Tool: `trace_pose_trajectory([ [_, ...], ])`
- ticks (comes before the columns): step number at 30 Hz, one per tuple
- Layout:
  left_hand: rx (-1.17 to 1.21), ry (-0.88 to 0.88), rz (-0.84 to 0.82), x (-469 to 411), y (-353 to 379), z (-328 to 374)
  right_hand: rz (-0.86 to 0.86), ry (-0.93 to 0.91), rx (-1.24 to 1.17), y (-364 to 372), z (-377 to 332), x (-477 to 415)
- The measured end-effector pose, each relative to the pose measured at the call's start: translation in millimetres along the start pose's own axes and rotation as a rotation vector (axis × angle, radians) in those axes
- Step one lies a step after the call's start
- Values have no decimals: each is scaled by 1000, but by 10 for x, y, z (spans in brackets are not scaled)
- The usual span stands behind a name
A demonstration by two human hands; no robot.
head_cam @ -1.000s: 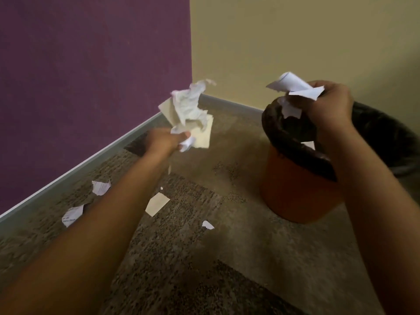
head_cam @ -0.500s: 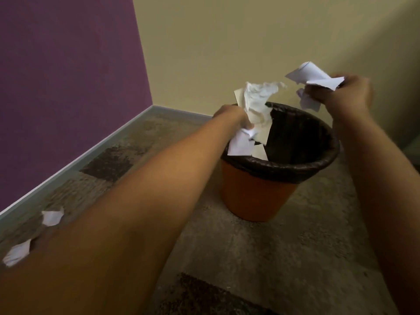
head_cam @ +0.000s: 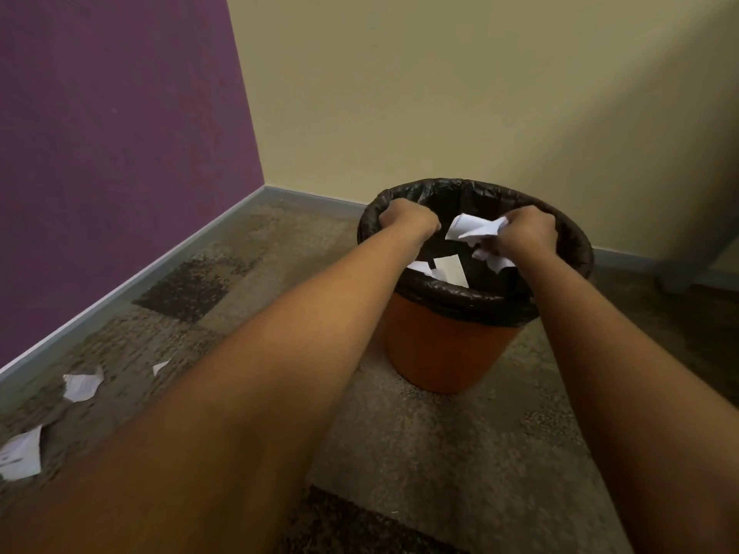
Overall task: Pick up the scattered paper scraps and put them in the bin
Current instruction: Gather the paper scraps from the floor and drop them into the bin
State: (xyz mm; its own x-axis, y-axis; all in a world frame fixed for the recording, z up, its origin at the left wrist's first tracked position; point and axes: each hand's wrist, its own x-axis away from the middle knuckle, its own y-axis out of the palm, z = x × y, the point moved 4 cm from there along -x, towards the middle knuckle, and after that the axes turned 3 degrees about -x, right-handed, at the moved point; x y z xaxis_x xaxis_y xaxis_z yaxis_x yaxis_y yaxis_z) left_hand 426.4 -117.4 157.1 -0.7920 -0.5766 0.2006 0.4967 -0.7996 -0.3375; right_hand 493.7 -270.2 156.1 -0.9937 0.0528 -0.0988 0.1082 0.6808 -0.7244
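An orange bin (head_cam: 444,349) lined with a black bag (head_cam: 472,299) stands on the carpet near the room's corner. Both my hands are inside its rim. My left hand (head_cam: 408,221) is curled with its back to me, and white and cream paper (head_cam: 450,269) shows just under it, down in the bin. My right hand (head_cam: 524,233) grips crumpled white scraps (head_cam: 476,229) over the opening. On the floor at the left lie three loose scraps: one white piece (head_cam: 82,385), a tiny one (head_cam: 160,366) and a larger one (head_cam: 22,453) at the frame's edge.
A purple wall (head_cam: 120,153) runs along the left and a beige wall (head_cam: 440,94) stands behind the bin, both with a grey skirting board. A dark furniture leg (head_cam: 680,281) stands at the right. Patterned carpet covers the floor.
Both hands have dropped from above the bin down into its opening. The crumpled bundle in my left hand is now mostly hidden below it. The view has turned to centre the bin.
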Motion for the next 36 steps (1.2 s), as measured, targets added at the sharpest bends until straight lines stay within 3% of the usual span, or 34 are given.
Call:
trace_pose_trajectory([
  [8,212,123,155,108,-199,58,-147,-4,94,159,67,44],
  [14,187,195,243,64,-518,-112,-17,-55,-84,120,-74,199],
  [21,-52,141,385,129,-1158,-911,161,-526,-444,174,-714,1131],
  [25,-99,-10,483,223,-1577,-1539,-78,-648,-395,794,-810,1652],
  [31,-206,-229,578,603,-2171,-2644,-549,-543,21,2142,-291,2125],
  [36,-438,-363,539,1040,-2508,-3355,-850,-552,333,2801,150,2449],
])
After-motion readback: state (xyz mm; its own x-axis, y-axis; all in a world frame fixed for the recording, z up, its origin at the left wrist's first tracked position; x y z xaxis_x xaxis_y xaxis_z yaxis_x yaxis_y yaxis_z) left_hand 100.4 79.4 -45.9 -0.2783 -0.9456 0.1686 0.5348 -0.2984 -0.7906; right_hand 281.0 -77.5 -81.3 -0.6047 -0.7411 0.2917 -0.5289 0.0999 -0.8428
